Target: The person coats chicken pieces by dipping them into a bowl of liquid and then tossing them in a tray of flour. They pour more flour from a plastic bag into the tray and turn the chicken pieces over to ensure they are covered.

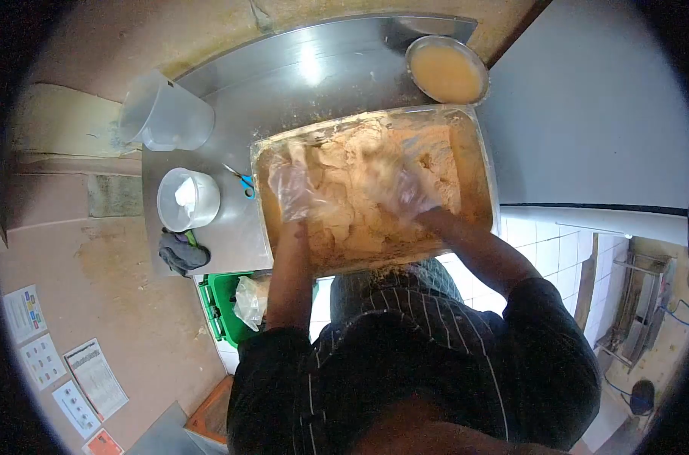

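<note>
A wide rectangular tub [485, 163] on the steel table holds an orange-tan, flour-like powder [344, 163] with lumpy coated pieces in it. My left hand [290, 193], in a clear plastic glove, is down in the powder at the tub's left side. Powder coats its fingers and partly covers them. Toward the right of the middle, my right hand [407, 191] wears the same kind of glove. Motion smears its fingers over a powdered lump, and I cannot tell whether they grip it.
A metal bowl [448, 70] of cloudy orange liquid stands behind the tub. Left of it are blue-handled scissors [247, 186], a white bucket [206, 199], a clear plastic container [181, 117] and a dark cloth [182, 252]. A green bin [219, 307] stands below the table [238, 239].
</note>
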Available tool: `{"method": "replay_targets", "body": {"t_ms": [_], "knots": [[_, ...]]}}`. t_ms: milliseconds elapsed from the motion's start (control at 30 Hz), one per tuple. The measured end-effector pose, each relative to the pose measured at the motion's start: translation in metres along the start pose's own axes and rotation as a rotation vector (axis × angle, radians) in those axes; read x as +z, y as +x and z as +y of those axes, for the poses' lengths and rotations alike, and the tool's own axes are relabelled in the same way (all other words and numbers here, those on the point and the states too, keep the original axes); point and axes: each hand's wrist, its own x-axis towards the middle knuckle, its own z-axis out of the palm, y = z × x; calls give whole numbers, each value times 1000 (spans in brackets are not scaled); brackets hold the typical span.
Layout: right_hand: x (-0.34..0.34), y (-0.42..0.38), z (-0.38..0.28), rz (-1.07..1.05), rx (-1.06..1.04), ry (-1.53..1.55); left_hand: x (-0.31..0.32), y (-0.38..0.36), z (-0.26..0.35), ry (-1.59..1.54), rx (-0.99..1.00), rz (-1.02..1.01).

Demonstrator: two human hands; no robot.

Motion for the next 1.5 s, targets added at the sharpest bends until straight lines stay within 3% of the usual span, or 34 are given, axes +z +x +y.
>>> {"method": "replay_targets", "body": {"t_ms": [33,100,133,200,233,300,333,367,400,433,467,533,567,700,733,800,833,900,933,1000,1033,1067,1100,1133,1200,1267,1300,1367,1433,1467,1500], "knots": [[6,10,17,182,25,-493,-7,-1,-7,-131,3,-81],[48,32,73,163,130,147,-19,5,-16,-211,44,-164],[37,42,68,160,129,146,-22,9,-14,-213,43,-165],[1,72,49,-196,506,897,-34,38,-3,-442,40,-191],[7,76,53,-205,507,895,-37,48,8,-564,35,-213],[40,88,64,-310,280,1094,-40,56,16,-801,30,-261],[68,98,81,-310,278,1093,-40,58,16,-927,41,-271],[104,106,104,-201,84,1035,-38,56,10,-1046,60,-281],[92,108,101,-91,-109,963,-35,55,0,-1164,79,-288],[80,102,102,-242,147,1208,-30,52,-11,-1258,102,-299],[25,84,73,-301,375,1367,-25,48,-23,-1327,113,-311],[-56,60,38,-291,579,1429,-19,37,-48,-1313,109,-326],[-64,56,40,-295,585,1431,-16,32,-59,-1242,113,-321],[-89,35,85,-489,568,851,-23,16,-71,-632,135,-166],[-87,40,95,-490,564,849,-28,14,-65,-465,139,-102],[-74,49,112,-633,318,502,-33,13,-49,-210,148,40],[-58,49,109,-625,324,498,-28,19,-41,-167,153,95],[-14,58,86,-362,241,207,39,58,-23,-329,210,61],[-3,69,75,-412,234,339,61,71,-15,-487,260,17],[49,86,84,-453,225,465,-41,48,19,-600,121,-223],[108,96,99,-348,218,557,-98,36,36,-641,41,-334],[129,105,103,-236,210,647,-110,39,36,-638,38,-335],[145,113,114,-440,337,1192,-119,48,34,-675,6,-538],[114,103,97,-426,380,1260,-124,56,33,-709,-28,-735],[46,78,68,-433,467,1324,-104,49,19,-646,16,-676],[-25,49,51,-460,571,1320,-85,33,0,-524,91,-311],[-51,38,53,-476,614,1278,-70,35,-19,-572,115,-298],[-12,21,105,-458,724,1184,-33,18,-50,-627,142,-290],[-21,-28,133,-221,504,892,-5,-36,-59,-1059,15,105],[-30,-50,124,-231,424,365,-6,-56,-51,-1063,12,99],[-41,-64,115,-220,322,-164,-11,-68,-40,-836,-13,-9]]}}
